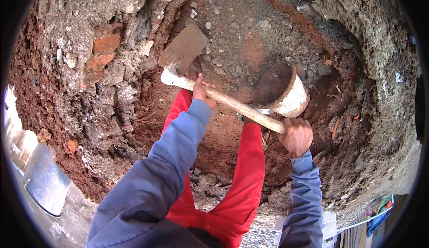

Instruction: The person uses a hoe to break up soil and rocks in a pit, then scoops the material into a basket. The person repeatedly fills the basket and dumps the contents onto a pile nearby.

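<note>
Both my hands grip a digging hoe by its wooden handle [234, 104]. My left hand [203, 92] wraps the shaft close to the head, thumb laid along it. The far end of the handle sits in my right hand [295, 135]. A broad, soil-stained metal blade [185, 48] points up and away at the left, over the stony soil [231, 30]. Just beyond the handle on the right, a round bucket [291, 95], white outside and dirt-coated inside, lies tipped with its mouth towards the left. My feet are partly hidden behind the handle and bucket.
Rough earth walls curve around the pit, with broken red bricks [102, 52] set in the left one. Loose reddish soil [214, 144] lies between my legs in red trousers [246, 167]. A metal sheet [47, 179] stands at lower left; assorted items [378, 214] sit at lower right.
</note>
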Demonstrator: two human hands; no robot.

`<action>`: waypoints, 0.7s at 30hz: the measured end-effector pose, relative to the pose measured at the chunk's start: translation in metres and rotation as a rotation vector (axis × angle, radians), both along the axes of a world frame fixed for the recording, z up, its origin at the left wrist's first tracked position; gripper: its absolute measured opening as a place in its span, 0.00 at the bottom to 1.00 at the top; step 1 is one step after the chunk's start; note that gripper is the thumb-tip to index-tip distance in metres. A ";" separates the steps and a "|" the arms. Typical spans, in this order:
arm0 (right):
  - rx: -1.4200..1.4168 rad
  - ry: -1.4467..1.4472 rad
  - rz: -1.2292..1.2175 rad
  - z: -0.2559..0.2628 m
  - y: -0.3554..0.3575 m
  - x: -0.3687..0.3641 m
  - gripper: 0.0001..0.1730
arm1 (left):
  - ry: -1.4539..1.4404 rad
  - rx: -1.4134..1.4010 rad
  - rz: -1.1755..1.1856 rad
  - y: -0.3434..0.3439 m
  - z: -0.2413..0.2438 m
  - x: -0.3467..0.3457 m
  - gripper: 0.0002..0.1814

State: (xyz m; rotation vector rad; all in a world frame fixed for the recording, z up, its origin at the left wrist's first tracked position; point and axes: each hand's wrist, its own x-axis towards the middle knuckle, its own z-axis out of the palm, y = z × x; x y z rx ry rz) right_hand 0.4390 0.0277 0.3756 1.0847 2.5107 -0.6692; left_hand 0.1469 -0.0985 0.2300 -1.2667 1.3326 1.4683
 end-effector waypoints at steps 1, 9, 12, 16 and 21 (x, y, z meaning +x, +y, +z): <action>0.013 0.032 0.033 -0.010 0.005 0.002 0.08 | 0.023 -0.003 -0.001 0.000 -0.009 0.002 0.19; 0.031 0.037 0.121 -0.087 -0.001 -0.005 0.13 | 0.141 0.051 0.058 -0.018 -0.069 -0.017 0.18; 0.126 0.036 0.191 -0.114 0.017 -0.019 0.09 | 0.142 0.039 0.115 0.000 -0.073 -0.019 0.17; 0.193 -0.007 0.242 -0.151 0.048 -0.018 0.08 | 0.099 0.090 0.211 0.017 -0.115 -0.008 0.16; 0.210 0.000 0.277 -0.170 0.059 -0.041 0.10 | 0.113 0.123 0.255 0.013 -0.141 -0.017 0.15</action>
